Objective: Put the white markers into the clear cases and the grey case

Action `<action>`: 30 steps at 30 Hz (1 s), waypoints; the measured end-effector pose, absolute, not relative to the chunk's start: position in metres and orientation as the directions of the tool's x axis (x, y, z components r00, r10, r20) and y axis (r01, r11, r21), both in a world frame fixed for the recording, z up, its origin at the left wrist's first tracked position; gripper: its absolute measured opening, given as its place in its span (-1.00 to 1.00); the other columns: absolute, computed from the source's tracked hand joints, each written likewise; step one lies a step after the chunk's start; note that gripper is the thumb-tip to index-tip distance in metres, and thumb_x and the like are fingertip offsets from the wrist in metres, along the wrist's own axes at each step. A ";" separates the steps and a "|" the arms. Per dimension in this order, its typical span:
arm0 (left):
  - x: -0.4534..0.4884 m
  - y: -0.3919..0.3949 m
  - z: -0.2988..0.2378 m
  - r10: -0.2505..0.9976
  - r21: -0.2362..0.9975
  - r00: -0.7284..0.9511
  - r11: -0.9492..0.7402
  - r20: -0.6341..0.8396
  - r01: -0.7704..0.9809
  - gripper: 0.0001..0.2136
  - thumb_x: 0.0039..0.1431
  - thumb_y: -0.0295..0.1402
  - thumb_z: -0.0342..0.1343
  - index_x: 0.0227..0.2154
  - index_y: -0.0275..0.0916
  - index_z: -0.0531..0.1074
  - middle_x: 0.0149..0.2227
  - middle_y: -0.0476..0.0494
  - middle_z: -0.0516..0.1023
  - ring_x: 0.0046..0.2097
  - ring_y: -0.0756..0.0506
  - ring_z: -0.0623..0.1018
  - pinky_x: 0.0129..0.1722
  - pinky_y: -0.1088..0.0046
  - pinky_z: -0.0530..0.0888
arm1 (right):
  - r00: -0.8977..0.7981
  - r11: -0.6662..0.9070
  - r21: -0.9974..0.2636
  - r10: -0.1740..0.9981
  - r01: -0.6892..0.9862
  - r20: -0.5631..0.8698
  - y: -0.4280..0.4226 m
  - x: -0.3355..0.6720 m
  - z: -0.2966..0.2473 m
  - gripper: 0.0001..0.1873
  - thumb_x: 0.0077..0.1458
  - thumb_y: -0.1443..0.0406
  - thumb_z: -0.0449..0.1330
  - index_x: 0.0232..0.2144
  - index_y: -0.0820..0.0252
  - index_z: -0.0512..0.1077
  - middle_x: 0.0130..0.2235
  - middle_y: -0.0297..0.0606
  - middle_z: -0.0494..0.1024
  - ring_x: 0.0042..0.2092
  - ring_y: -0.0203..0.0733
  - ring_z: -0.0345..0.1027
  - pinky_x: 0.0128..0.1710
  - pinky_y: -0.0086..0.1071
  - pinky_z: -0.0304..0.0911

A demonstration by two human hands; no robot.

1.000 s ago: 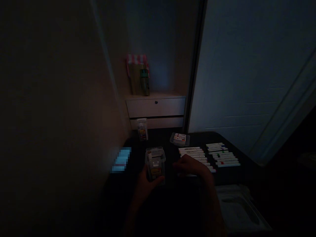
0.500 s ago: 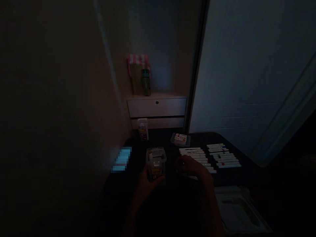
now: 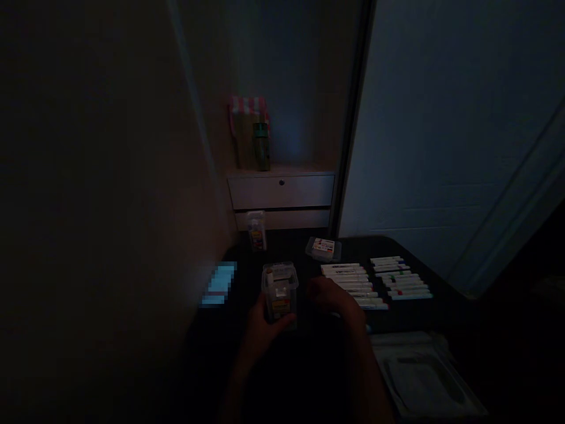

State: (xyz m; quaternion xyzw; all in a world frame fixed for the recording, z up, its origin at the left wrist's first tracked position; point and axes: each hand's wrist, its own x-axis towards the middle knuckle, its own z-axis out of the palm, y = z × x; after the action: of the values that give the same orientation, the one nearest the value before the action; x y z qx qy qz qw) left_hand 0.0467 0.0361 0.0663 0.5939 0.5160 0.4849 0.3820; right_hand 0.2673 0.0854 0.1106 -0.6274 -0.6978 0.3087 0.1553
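My left hand (image 3: pixel 260 327) is wrapped round a clear plastic box (image 3: pixel 289 288) with a label on its front. A single white marker (image 3: pixel 270 278) with a brownish end stands inside the box, at its left side. To the right of the box, my right hand (image 3: pixel 329 294) is closed with its fingers curled. Whatever those fingers hold is hidden in the dark. Beyond and beside that hand lies a row of white markers (image 3: pixel 348 278). Another marker with a bluish end (image 3: pixel 368 327) is partly covered by my right wrist.
Further right lies a second group of markers (image 3: pixel 406 285). A box lid (image 3: pixel 324 248) and another clear box (image 3: pixel 256 231) are at the back of the dark table. A pale plastic tray or package (image 3: pixel 419 377) lies front right; a pixelated bright patch (image 3: pixel 218 285) is left.
My right hand has shifted a little left, toward the box, with its fingers more closed. A marker's bluish end now shows beside my right wrist. My left hand stays on the box.
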 end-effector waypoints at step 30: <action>0.045 0.038 0.062 0.985 0.958 -0.014 -0.163 0.171 0.234 -0.39 -0.11 -0.19 0.46 0.05 -0.25 0.48 -0.01 -0.30 0.68 0.00 -0.33 0.66 0.00 0.15 0.58 | 0.038 0.345 -0.820 0.913 0.457 0.406 0.096 0.267 0.127 -0.83 0.05 0.21 0.28 -0.34 0.20 0.55 -0.36 -0.26 0.63 -0.32 -0.13 0.48 -0.28 -0.34 0.30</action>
State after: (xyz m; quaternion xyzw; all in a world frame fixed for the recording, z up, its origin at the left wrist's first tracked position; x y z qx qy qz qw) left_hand 0.0450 0.0380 0.0621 0.5868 0.5195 0.4869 0.3856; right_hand 0.2668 0.0955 0.1269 -0.5238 -0.6541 0.2305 0.4946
